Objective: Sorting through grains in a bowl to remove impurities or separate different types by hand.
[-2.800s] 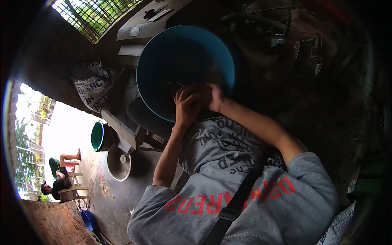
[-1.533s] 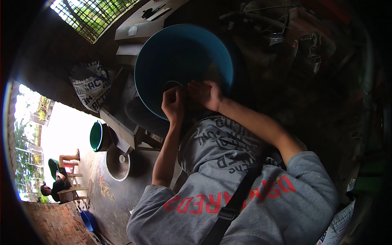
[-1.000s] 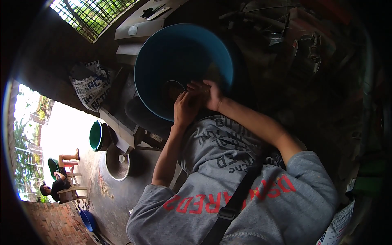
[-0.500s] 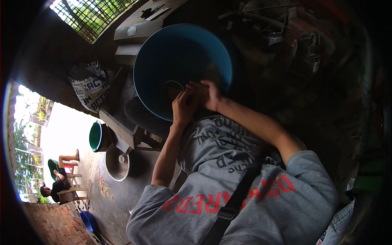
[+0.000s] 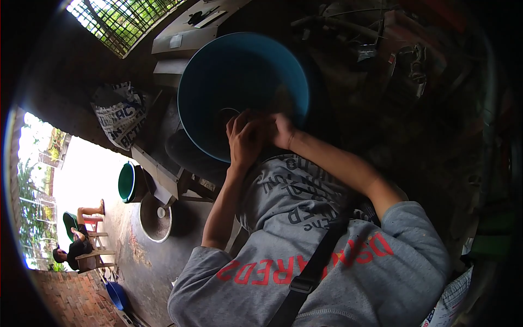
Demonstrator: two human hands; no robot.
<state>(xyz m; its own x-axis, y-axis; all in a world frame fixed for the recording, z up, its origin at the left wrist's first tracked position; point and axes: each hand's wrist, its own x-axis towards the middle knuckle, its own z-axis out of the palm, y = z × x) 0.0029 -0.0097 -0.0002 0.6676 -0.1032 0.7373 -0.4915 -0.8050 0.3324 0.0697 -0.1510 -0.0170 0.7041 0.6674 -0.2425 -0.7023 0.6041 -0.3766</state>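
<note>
A large round blue tub [image 5: 188,117] stands in front of me, its inside dim. Over its near rim my two hands meet. My left hand [image 5: 245,140] has its fingers bent and drawn together, and whatever is between them is too dark to make out. Against it rests my right hand [image 5: 282,132], its fingers lost in shadow and partly behind the left ones. Just beyond my left fingers, inside the tub, shows the thin curved rim of a round container [image 5: 227,110]; what it holds is hidden.
To the left lie a printed sack [image 5: 121,114], a green bucket [image 5: 127,182] and a metal basin [image 5: 155,220]. Farther off, a person [image 5: 76,245] sits on a wooden chair near a blue basin [image 5: 116,294]. Dark machinery [image 5: 403,54] fills the right.
My right fingers, spread and visible before, have folded down into shadow beside the left hand. My left fingers have lifted and shifted slightly outward over the round container's rim.
</note>
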